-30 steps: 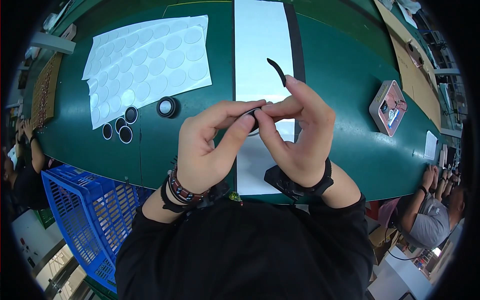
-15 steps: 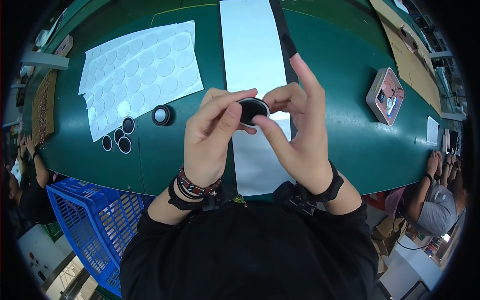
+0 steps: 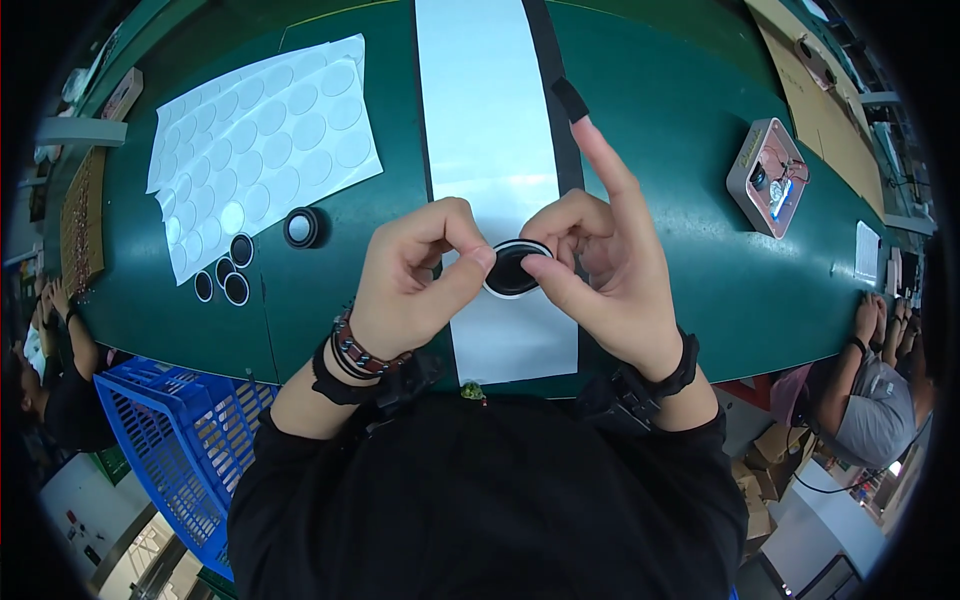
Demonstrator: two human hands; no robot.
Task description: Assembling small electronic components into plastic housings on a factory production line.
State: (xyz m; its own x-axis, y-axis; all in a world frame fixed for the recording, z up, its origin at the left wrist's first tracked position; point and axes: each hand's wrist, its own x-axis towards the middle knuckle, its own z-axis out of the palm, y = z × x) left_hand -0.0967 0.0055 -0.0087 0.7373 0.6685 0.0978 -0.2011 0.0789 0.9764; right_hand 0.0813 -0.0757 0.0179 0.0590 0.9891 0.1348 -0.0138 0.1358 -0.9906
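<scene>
Green tabletop (image 3: pixel 690 250) stretches open from the hands (image 3: pixel 405 285) (image 3: pixel 622 275), edge-pinching a black disc (image 3: pixel 511 271), to a pink box (image 3: pixel 743 180).

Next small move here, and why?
Probably lower the index finger of the right hand, bringing its black strip to the white-rimmed black disc: the left hand pinches the disc's edge, the right thumb holds it, and the strip sits apart at that raised fingertip.

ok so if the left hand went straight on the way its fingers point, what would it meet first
The disc, whose left edge the left hand seems to be pinching. Beyond it, to the right, the right hand likely comes next, though depth is unclear.
</scene>
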